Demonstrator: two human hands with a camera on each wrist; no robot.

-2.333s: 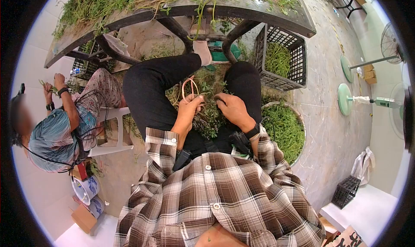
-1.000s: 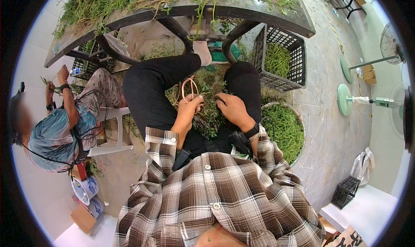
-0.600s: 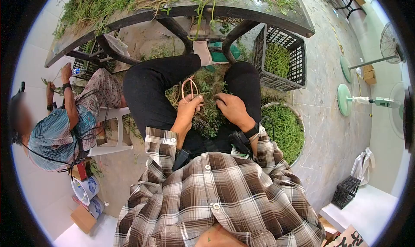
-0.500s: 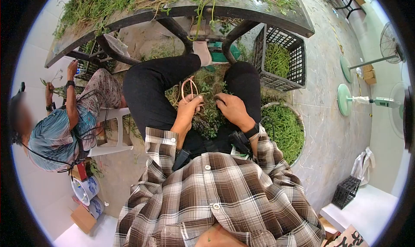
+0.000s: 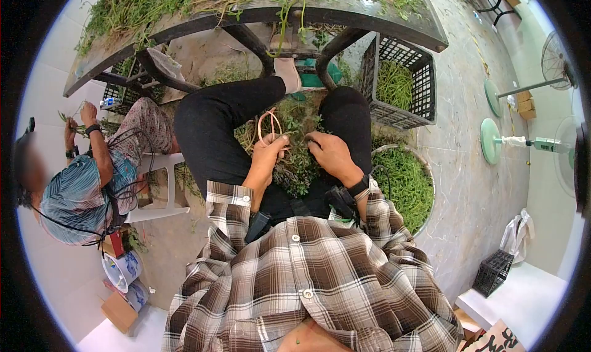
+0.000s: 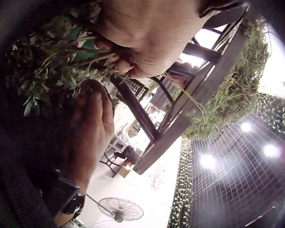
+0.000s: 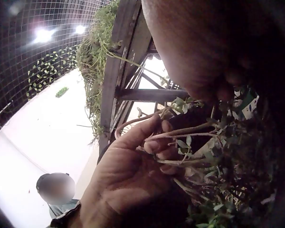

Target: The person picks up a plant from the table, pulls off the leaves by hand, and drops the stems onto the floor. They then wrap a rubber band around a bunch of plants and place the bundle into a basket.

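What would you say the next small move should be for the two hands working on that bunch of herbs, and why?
Probably slip the rubber bands over the stem ends. The left hand pinches the pink loops upright beside the herb bunch in the lap, and the right hand grips the gathered stems opposite. No band can be seen round the stems yet, so binding looks like the step left.

- Plaid shirt [image 5: 308, 278] — brown, white and black checks.
- Trousers [image 5: 215, 124] — plain black.
- Herb bunch [image 5: 295, 158]: green leaves, pale stems.
- Rubber bands [image 5: 269, 125]: pinkish-tan.
- Crate [image 5: 400, 84]: black lattice.
- Wrist strap [image 5: 359, 186]: black.
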